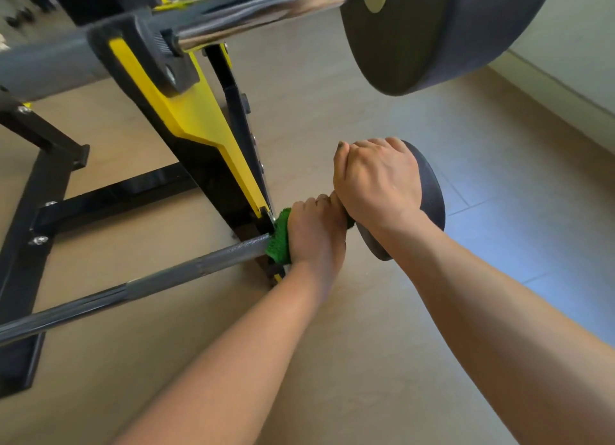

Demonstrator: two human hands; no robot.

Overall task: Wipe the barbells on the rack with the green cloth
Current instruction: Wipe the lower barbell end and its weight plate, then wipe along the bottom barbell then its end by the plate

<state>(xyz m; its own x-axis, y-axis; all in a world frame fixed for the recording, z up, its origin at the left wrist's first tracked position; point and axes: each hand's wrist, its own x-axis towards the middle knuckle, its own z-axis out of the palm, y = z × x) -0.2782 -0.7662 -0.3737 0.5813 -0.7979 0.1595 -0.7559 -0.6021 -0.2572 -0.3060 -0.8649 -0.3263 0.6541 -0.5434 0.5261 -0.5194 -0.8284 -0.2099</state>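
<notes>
Low on the black and yellow rack (186, 118), a grey knurled barbell (139, 286) is seen lying almost level, close above the tan floor (382, 328). Its right end is held by two bare hands set side by side. The green cloth (279, 236) is wrapped round the bar and squeezed by the left hand (316, 231), right against the rack's upright. The right hand (376, 181) is curled tightly round the bar's end, just inside a small dark weight plate (429, 191). A second, larger barbell (253, 8) with a big plate (432, 32) is racked overhead.

Several risks can be judged from this. Knuckles could be scraped or pinched against the upright if the cloth is pushed further inward. The bar could be rolled or tugged off its low rest if it is pulled hard. The head could be knocked on the upper plate when standing.
</notes>
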